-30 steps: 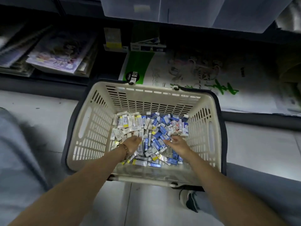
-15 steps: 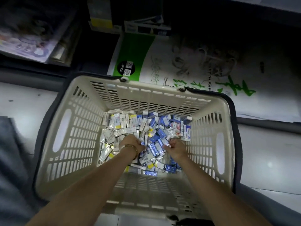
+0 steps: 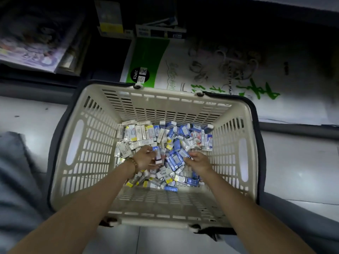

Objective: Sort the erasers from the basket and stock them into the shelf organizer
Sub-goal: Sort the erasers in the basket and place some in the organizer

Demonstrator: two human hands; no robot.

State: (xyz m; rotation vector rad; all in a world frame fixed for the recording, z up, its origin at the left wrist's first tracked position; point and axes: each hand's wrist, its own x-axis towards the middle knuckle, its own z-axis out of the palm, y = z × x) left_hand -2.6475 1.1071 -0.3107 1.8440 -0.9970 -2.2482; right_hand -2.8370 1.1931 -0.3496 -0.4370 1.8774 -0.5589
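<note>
A cream plastic basket (image 3: 86,149) with dark handles stands on the floor below me. Its bottom is covered with several small wrapped erasers (image 3: 185,136), blue-and-white ones mostly to the right, white-and-yellow ones to the left. Both my hands reach down into the pile. My left hand (image 3: 146,159), with a bead bracelet at the wrist, holds a few blue-and-white erasers (image 3: 157,154) in curled fingers. My right hand (image 3: 199,160) has its fingers curled on an eraser at the edge of the blue ones; what it grips is mostly hidden. The shelf organizer is out of view.
Behind the basket a low dark shelf holds a green-and-white sketch paper pack (image 3: 211,70), small boxes (image 3: 111,19) and a stack of illustrated books (image 3: 34,39). The floor is pale tile (image 3: 31,116). My knees in grey trousers (image 3: 12,180) flank the basket.
The camera has tilted down and closer to the basket. My left hand has turned and lifted a few blue erasers out of the pile; my right hand stays among the blue ones.
</note>
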